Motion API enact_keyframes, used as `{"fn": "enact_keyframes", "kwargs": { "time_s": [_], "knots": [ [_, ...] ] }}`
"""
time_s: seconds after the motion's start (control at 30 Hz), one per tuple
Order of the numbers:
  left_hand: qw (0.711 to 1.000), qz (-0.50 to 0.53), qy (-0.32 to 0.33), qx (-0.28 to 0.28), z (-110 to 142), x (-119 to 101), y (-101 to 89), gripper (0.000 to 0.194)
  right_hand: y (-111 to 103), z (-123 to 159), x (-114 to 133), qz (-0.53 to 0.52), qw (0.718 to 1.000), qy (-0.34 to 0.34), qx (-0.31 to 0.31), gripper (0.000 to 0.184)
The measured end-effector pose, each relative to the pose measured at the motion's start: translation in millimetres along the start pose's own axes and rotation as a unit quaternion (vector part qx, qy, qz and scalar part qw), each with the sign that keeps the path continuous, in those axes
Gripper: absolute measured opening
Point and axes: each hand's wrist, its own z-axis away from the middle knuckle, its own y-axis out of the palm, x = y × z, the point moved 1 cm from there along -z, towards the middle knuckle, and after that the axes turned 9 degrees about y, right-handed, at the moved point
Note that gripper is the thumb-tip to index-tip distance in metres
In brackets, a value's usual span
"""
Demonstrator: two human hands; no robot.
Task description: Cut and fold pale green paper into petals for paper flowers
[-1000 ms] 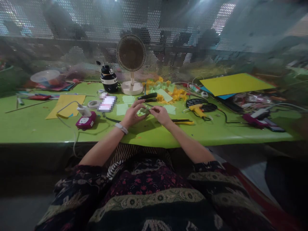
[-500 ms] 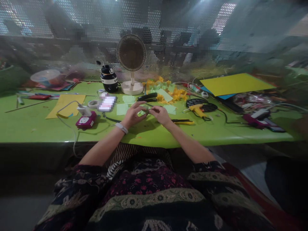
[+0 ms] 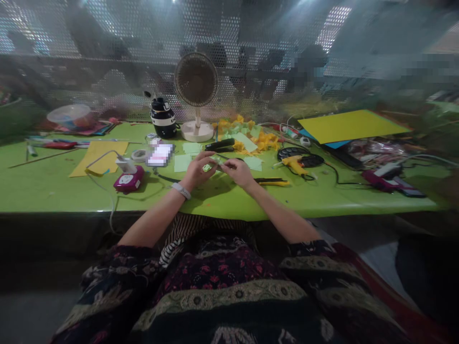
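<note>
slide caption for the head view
Left hand and right hand hold pale green paper over a green table, fan behind.

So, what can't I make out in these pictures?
All in the head view:
Green paper: its shape, mostly hidden by the left hand and right hand.
Phone: its screen, masked by pixelation.
Green tub: its far left, cut off by the picture's edge; contents blurred.
Fan: its blades, too dark to tell.

dark floral top [image 3: 215, 272], pale grey wristband [image 3: 181, 190]
</note>
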Motion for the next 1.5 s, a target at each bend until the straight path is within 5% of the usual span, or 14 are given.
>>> {"fn": "enact_keyframes", "kwargs": {
  "time_s": [0.9, 1.5],
  "knots": [
    [0.999, 0.037, 0.009, 0.028, 1.7, 9.0, -0.3, 0.009, -3.8, 0.3, -2.2, 0.112, 0.989, -0.094, -0.030, 0.034],
    [0.995, 0.006, 0.030, 0.096, 2.8, 8.0, -2.7, 0.016, -1.8, 4.3, 1.2, 0.258, 0.950, -0.171, -0.038, 0.025]
  ]
}}
